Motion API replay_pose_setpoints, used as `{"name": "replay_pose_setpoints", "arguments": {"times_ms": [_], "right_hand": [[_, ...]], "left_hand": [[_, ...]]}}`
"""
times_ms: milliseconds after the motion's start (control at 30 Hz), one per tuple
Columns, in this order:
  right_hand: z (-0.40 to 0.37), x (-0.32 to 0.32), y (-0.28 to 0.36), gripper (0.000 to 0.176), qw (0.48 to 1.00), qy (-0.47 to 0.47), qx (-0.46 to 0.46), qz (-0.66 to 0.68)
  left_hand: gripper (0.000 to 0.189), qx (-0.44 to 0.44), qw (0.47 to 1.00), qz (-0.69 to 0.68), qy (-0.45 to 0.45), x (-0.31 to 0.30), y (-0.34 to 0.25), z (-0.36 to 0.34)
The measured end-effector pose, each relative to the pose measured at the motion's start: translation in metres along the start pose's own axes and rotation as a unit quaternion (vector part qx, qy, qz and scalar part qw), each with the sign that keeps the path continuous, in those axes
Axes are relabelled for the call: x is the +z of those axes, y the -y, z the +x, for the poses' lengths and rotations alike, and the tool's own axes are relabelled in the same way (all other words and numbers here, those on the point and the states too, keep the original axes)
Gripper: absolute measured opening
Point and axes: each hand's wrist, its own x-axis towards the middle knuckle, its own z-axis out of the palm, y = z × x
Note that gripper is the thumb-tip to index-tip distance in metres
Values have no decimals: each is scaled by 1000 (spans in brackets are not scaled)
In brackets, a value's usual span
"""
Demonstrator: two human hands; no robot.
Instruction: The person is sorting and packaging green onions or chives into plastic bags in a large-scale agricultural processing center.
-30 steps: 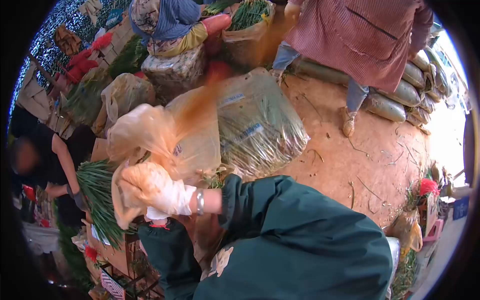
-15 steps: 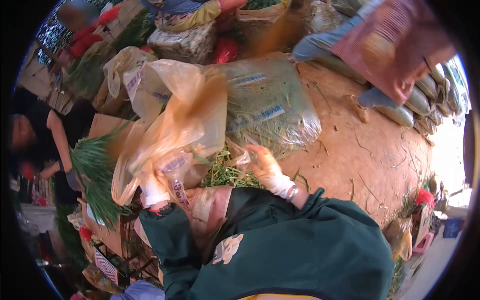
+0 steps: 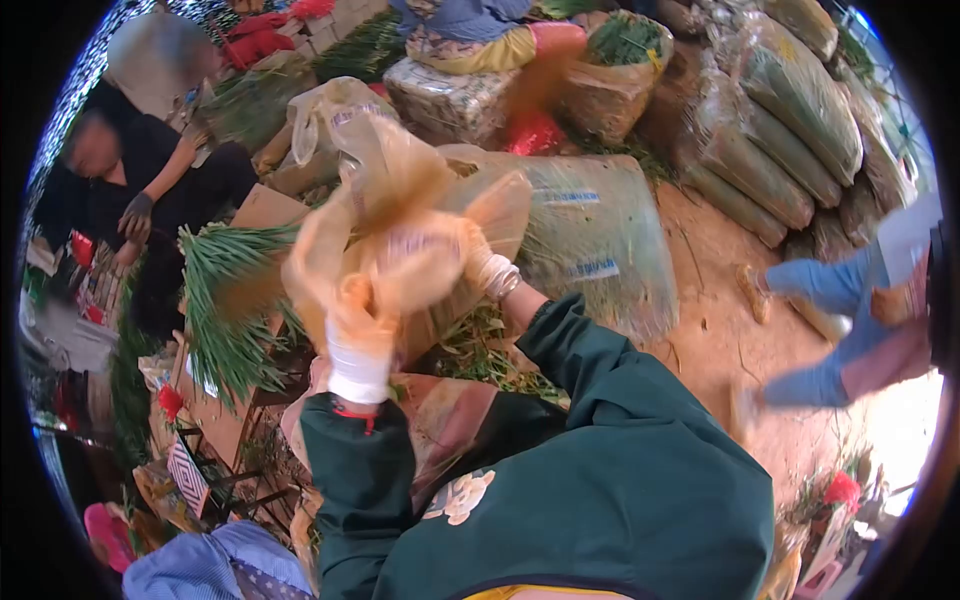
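My left hand point(image 3: 360, 325), in an orange-tinted glove with a white wrap at the wrist, is closed on the edge of a large translucent plastic bag point(image 3: 385, 185). My right hand point(image 3: 485, 255) also grips the bag, higher up on its right side; part of that hand is blurred, and bunched plastic hides some fingers. To the left, a bundle of long green stalks point(image 3: 235, 310) hangs over a cardboard surface. Just beyond my right hand lies a stuffed, clear-wrapped bag of greens point(image 3: 600, 255). Loose green leaves point(image 3: 490, 355) lie below my hands.
Full sacks point(image 3: 770, 130) are stacked at the upper right. A person in blue trousers point(image 3: 820, 370) walks at the right. Another person point(image 3: 125, 165) sits at the left, and one sits at the top by a wrapped block point(image 3: 455, 95). An open bag of greens point(image 3: 615, 75) stands behind.
My right hand has moved up and left from the stuffed bag's near edge onto the plastic bag. The bag is lifted and bunched. The walking person has moved toward the right edge.
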Motion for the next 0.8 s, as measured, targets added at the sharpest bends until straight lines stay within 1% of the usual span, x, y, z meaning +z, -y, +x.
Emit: {"name": "replay_pose_setpoints", "arguments": {"times_ms": [33, 67, 100, 133, 167, 200, 233, 267, 300, 333, 367, 400, 433, 500, 567, 600, 633, 667, 733, 767, 800], "right_hand": [[22, -1, -3, 43, 998, -22, 44, -46], [26, -23, -21, 37, 981, -101, 117, 120], [29, -49, -38, 31, 907, -215, 154, 328], [31, -76, -55, 26, 801, -333, 151, 474], [55, -93, -64, 27, 693, -359, 137, 610], [80, -110, -73, 29, 558, -389, 117, 723], [86, -154, -71, 32, 466, -409, 101, 778], [90, -184, -70, 35, 448, -420, 54, 787], [95, -204, -74, 38, 429, -431, 10, 793], [108, -214, -94, 38, 357, -443, -52, 821], [119, -221, -117, 39, 282, -450, -111, 840], [103, -236, -129, 39, 349, -507, -90, 783], [72, -257, -138, 39, 414, -559, -67, 715], [12, -270, -169, 33, 579, -607, -21, 544], [-50, -285, -155, 29, 484, -515, -37, 706], [-67, -253, -190, 31, 536, -512, 111, 662], [-91, -212, -218, 33, 562, -470, 131, 667], [-115, -155, -247, 36, 592, -400, 133, 687], [-176, -27, -296, 41, 632, -225, 140, 728], [-205, -1, -297, 40, 719, -133, 191, 655], [-229, 1, -296, 40, 816, -41, 221, 532]], "left_hand": [[41, -77, 994, -69, -24, -21, 16, 15], [41, -150, 977, -141, -60, -42, 32, 30], [40, -95, 987, -66, -109, -65, 14, 50], [38, -81, 971, -170, -150, -78, 29, 69], [36, -60, 941, -274, -190, -92, 44, 90], [34, -48, 948, -286, -132, -116, 35, 111], [34, -68, 933, -334, -119, -120, 18, 137], [39, -67, 947, -279, -143, -121, 9, 165], [37, -26, 938, -311, -150, -123, 18, 190], [36, 15, 927, -342, -154, -125, 26, 216], [38, 20, 925, -340, -167, -128, 7, 226], [38, 14, 922, -346, -171, -124, -15, 232], [33, 88, 907, -386, -142, -116, -36, 240], [27, 227, 853, -464, -73, -92, -64, 252], [30, 215, 860, -460, -46, -69, -77, 225], [33, 176, 862, -472, -51, -46, -68, 214], [36, 137, 863, -484, -50, -19, -56, 199], [40, 101, 863, -493, -49, 7, -43, 184], [47, -14, 847, -532, 2, 47, -10, 145], [46, -67, 813, -578, 31, 58, -3, 123], [46, -122, 772, -621, 54, 67, 3, 101]]}}
